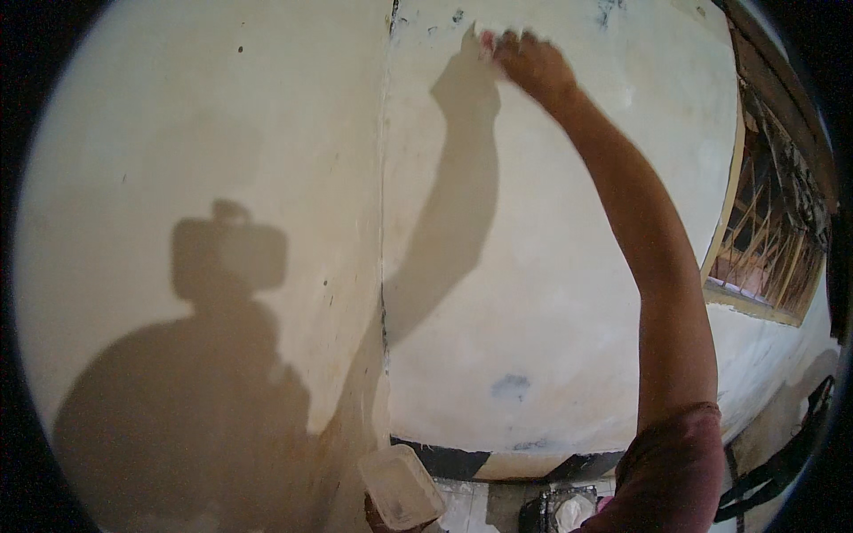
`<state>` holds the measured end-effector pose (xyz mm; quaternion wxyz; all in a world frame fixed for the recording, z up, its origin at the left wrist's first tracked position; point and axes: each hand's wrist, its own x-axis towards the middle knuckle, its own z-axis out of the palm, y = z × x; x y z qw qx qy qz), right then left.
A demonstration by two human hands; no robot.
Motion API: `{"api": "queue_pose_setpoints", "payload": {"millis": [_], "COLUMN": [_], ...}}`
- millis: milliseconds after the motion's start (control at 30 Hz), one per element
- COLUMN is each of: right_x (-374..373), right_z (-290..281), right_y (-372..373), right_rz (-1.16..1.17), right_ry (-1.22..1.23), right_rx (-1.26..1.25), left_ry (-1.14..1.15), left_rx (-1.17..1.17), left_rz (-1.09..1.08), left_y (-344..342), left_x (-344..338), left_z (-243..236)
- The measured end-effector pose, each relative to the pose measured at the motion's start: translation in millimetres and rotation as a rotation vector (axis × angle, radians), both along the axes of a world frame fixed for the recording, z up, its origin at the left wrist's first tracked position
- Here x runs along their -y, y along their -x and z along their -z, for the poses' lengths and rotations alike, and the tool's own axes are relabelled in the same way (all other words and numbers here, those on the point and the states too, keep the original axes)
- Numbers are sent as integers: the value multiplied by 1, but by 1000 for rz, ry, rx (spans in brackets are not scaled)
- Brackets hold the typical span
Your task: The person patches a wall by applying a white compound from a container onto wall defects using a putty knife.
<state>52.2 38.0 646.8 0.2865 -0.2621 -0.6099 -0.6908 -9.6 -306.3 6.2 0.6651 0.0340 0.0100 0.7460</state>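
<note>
High on the pale wall (569,222), my right hand (538,67) is closed with its fingers bent round a small reddish thing (487,44). That thing is blurred and its kind cannot be made out; it is at or very near the wall, right of the corner seam. At the lower edge, my left hand (372,513) grips a shallow rectangular plastic tub (402,487) from below and the side. Most of the left hand is hidden behind the tub. Pale residue coats the inside of the tub.
A vertical corner crack (384,222) divides two wall faces. Dark patches (511,385) mark the right face. A barred window (764,240) lies at the right. Below are a black-painted wall base (440,460), a dark crate-like object (538,513) and a black strap (782,471).
</note>
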Motion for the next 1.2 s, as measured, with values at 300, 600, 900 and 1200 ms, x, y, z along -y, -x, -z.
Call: {"api": "queue_pose_setpoints", "payload": {"millis": [300,600,900,1200], "right_x": [21,27,-6,17], "right_z": [277,83,5,39], "right_y": [-46,25,37,-291], "right_rz": [-131,33,-129,-161], "right_ry": [328,-58,11,86], "right_rx": [501,392,435,252], "left_ry": [3,-2,-22,-45], "left_rx": [-15,-47,-69,-101], "left_rz": [-6,-9,-13,-17], "left_y": [-2,-1,-2,-5], "left_x": [0,0,0,0], "left_z": [-2,-2,0,-2]}}
